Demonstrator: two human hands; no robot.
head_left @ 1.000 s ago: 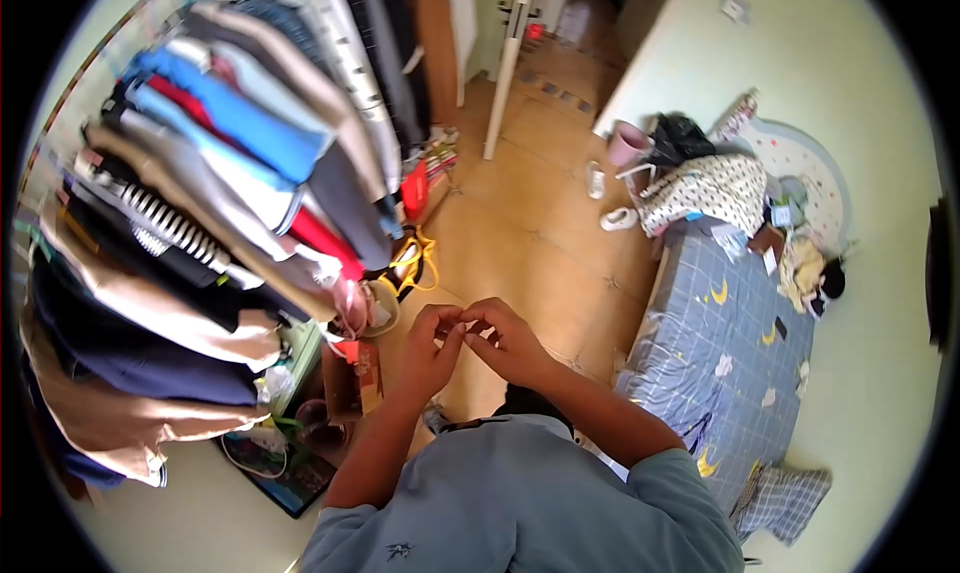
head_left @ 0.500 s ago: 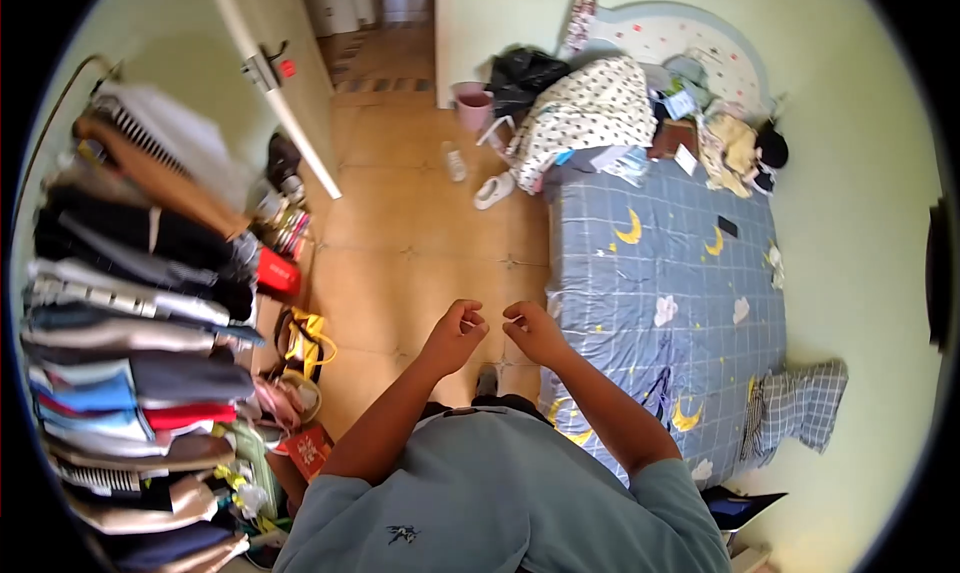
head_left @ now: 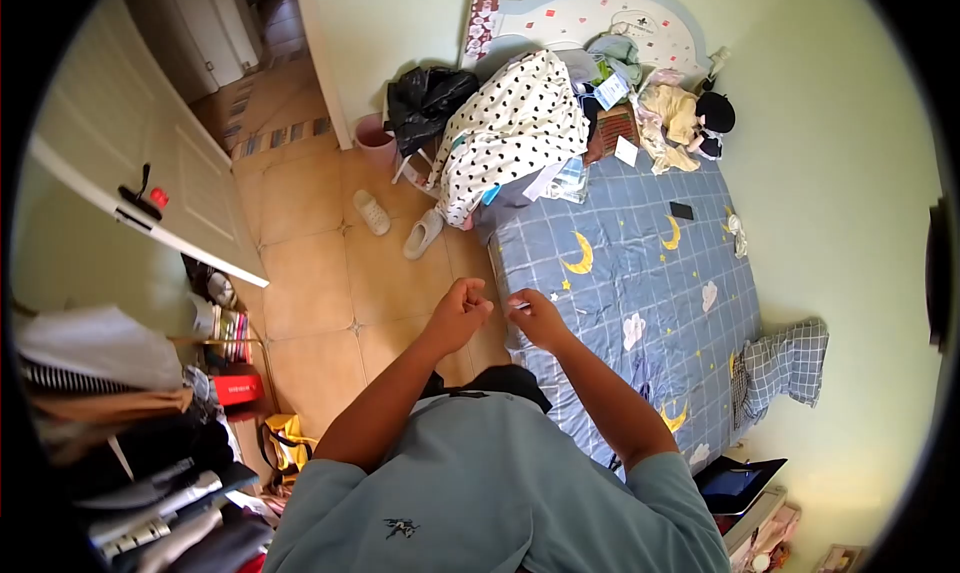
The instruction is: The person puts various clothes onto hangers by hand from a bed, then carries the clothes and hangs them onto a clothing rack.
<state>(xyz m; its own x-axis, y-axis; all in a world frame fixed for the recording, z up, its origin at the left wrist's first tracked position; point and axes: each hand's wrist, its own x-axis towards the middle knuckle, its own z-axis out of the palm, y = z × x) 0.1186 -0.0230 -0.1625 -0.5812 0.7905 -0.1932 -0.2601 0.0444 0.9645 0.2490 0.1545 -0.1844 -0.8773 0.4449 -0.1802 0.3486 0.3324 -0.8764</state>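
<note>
My left hand (head_left: 460, 315) is held in front of my body above the tiled floor, its fingers curled in towards the thumb. Close by on the right, my right hand (head_left: 537, 319) is raised near the edge of the bed (head_left: 630, 263), thumb and fingers pinched together. A small pale spot shows at its fingertips, too small to name. Whatever the left fingers may hold is hidden. The two hands face each other with a narrow gap between them. Neither touches the blue checked bedsheet.
A white spotted blanket (head_left: 520, 118) and piled clothes cover the bed's head end. A phone (head_left: 681, 211) lies on the sheet. Pale clogs (head_left: 423, 235) rest on the floor before the open door (head_left: 140, 143). Hanging clothes (head_left: 100, 373) and a yellow bag (head_left: 288, 443) stand left.
The view has turned to the right, so the bed, door and clothes sit farther left, and the clothes lower. Both hands stay raised before the body, fingers still curled.
</note>
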